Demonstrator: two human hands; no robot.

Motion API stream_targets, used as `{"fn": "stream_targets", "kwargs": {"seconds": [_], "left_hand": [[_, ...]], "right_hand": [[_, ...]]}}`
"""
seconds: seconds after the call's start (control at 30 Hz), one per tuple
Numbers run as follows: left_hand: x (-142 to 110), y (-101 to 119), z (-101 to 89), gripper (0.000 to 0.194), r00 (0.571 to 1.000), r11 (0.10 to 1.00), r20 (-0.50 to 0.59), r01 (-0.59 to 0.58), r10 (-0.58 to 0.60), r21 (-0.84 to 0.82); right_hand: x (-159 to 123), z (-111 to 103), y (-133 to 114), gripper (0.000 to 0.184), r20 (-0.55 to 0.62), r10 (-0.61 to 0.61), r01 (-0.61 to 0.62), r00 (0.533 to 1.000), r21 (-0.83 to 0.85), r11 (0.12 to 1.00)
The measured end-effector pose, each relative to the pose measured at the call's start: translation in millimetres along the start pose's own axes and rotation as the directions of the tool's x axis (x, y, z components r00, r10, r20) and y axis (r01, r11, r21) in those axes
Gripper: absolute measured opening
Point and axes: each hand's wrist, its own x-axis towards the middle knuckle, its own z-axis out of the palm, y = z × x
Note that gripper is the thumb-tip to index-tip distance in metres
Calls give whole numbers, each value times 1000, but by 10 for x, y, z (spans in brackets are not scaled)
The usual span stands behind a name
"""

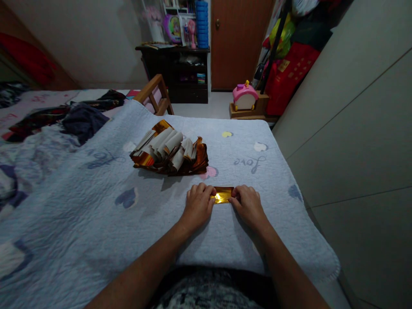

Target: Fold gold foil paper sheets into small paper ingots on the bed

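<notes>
A shiny strip of gold foil paper (222, 195) lies crosswise low over the blue bedspread. Its left end is pinched between the thumb and fingers of my left hand (200, 200). My right hand (249, 203) grips the other end the same way. The fingers hide both ends of the strip; its bright middle shows between them. Beyond my hands, to the left, sits a pile of folded gold papers (170, 150), with grey-white backs and brown-gold edges showing.
The light blue bedspread (154, 231) has heart and lettering prints. Crumpled dark clothes (85, 120) lie at the left. A wooden chair (162, 94), dark cabinet (189, 86) and pink toy (245, 96) stand past the far edge. A pale panelled surface (360, 141) rises along the right.
</notes>
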Motion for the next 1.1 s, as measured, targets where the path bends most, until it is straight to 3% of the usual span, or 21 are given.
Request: {"fn": "stream_targets", "kwargs": {"seconds": [0.2, 0.87, 1.0, 1.1], "left_hand": [[-5, 15, -9, 14, 1000, 1000, 5, 15, -15, 14], [0, -82, 8, 20, 998, 998, -13, -63, 63, -31], [24, -123, -21, 22, 985, 986, -49, -168, 167, -13], [22, -152, -54, 13, 939, 938, -65, -328, 337, 116]], "right_hand": [[11, -48, 60, 6, 68, -51, 49, 996, 28, 998], [62, -39, -32, 10, 118, 22, -4, 993, -150, 989], [42, -36, -38, 1, 85, 24, -17, 996, -86, 996], [28, -28, -50, 1, 72, 36, -30, 997, -81, 996]]}}
